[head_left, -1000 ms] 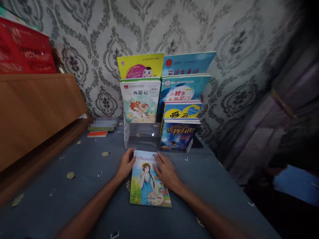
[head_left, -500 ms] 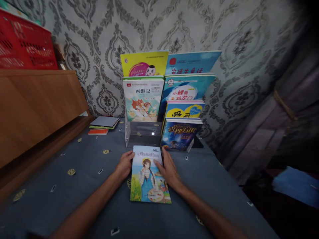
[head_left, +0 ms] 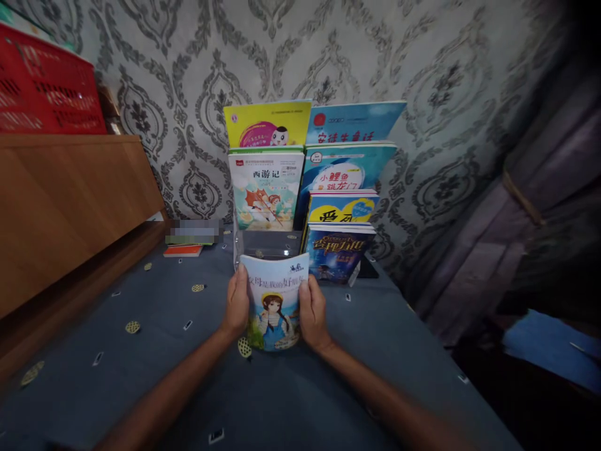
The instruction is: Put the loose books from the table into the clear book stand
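Note:
A thin book (head_left: 275, 300) with a girl in a blue dress on its cover is held up off the blue tablecloth (head_left: 141, 351), tilted toward me. My left hand (head_left: 236, 304) grips its left edge and my right hand (head_left: 312, 313) grips its right edge, fingers closed round the sides. Just behind the book stands a clear tiered display rack (head_left: 263, 245) whose lowest left slot shows no book. Other slots hold a white storybook (head_left: 266, 189), a yellow one (head_left: 267, 124), and several blue ones on the right (head_left: 339, 252).
A wooden cabinet (head_left: 61, 200) runs along the left, with a red crate (head_left: 47, 94) on top. A small stack of flat books (head_left: 184, 249) lies by the wall. Dark curtains (head_left: 530, 207) hang on the right past the table edge.
The book lay flat on the cloth under both hands; now both hands have gripped its sides and lifted it upright, closer to the rack.

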Demonstrator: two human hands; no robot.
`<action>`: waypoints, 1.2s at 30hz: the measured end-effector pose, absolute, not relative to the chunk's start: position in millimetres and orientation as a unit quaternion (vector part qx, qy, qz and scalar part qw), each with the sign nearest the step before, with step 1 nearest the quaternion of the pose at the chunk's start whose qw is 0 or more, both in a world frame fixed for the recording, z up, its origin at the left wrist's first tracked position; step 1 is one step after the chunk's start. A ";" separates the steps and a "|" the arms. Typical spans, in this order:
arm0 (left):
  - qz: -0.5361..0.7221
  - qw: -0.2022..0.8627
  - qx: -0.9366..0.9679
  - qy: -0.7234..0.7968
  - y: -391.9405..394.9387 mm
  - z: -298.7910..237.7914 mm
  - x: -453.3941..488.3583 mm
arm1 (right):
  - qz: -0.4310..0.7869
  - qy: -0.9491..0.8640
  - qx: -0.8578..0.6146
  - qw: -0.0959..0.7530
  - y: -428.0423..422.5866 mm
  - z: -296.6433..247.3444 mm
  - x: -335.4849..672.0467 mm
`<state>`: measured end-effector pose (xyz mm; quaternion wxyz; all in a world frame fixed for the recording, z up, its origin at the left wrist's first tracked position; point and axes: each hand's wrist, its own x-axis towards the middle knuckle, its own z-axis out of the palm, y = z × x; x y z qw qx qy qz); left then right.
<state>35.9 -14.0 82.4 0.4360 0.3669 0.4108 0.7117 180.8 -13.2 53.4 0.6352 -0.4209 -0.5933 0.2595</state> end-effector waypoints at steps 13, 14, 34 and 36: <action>0.650 0.376 0.536 0.387 -25.6 65.8 19.8 | 0.174 -0.710 -0.422 0.536 -23.9 -2.6 210.6; 0.646 0.390 0.527 0.390 -25.5 64.5 20.4 | 0.179 -0.709 -0.429 0.530 -24.6 -3.4 211.3; 0.632 0.410 0.537 0.380 -24.2 59.8 19.2 | 0.190 -0.705 -0.444 0.520 -24.8 -0.4 213.2; 0.633 0.410 0.535 0.381 -24.0 60.1 18.9 | 0.190 -0.703 -0.444 0.522 -25.2 0.7 212.9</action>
